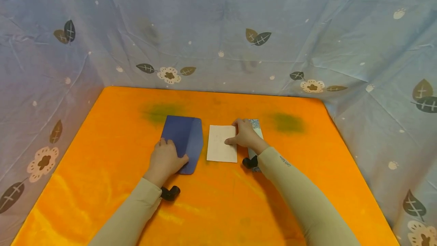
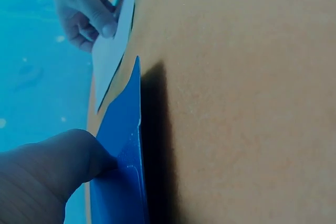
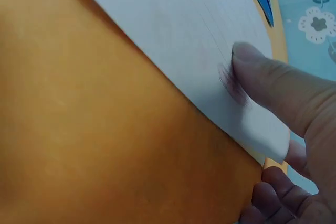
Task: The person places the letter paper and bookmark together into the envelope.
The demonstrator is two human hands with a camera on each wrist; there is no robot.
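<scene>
Blue stationery and a white card lie side by side over an orange-covered bench (image 1: 218, 215), a person's two hands at work on them in the head view. The left hand (image 1: 165, 162) grips the blue envelope (image 1: 179, 130), its paler flap facing the card; the right hand (image 1: 246, 136) pinches the white card (image 1: 218, 145) by its far side edge, a gap of orange between the two pieces. Under the right wrist lies a patterned piece (image 1: 255, 124), partly hidden, with a leaf-and-flower curtain (image 1: 218, 14) as backdrop. The left wrist view catches the thumb pressed to the envelope's face, the paper's edge raised above a dark shadow; too hard a squeeze there could crease it, and a slack one could let it slip. Beyond, the right hand holds the card tilted. In the right wrist view, the thumb lies flat on the faintly lined card with a finger behind its corner, the other fingers curled below. Gripped so near one edge, the card could well swing or bend if its free corner caught the envelope's flap, and a low right sleeve might drag the patterned piece along.
</scene>
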